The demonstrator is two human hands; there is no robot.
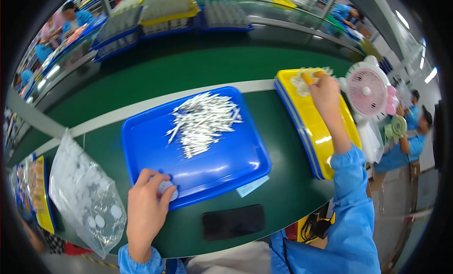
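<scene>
My left hand (148,198) is at the near left corner of a blue tray (151,146), its fingers closed around a pale round disc (168,190). On the tray lies a heap of thin white sticks with dark tips (203,120). My right hand (324,92), with yellow finger covers on its fingertips, reaches to the far end of a yellow tray (325,137). There its fingertips pinch at a pile of small whitish parts (300,85); what lies between them is too small to make out.
A clear bag of white discs (87,194) lies left of the blue tray. A black phone (233,222) and a paper slip (253,186) are near the front edge. Right of the yellow tray stands a pink-and-white fan (366,89). Stacked trays (170,14) sit beyond; co-workers sit farther off.
</scene>
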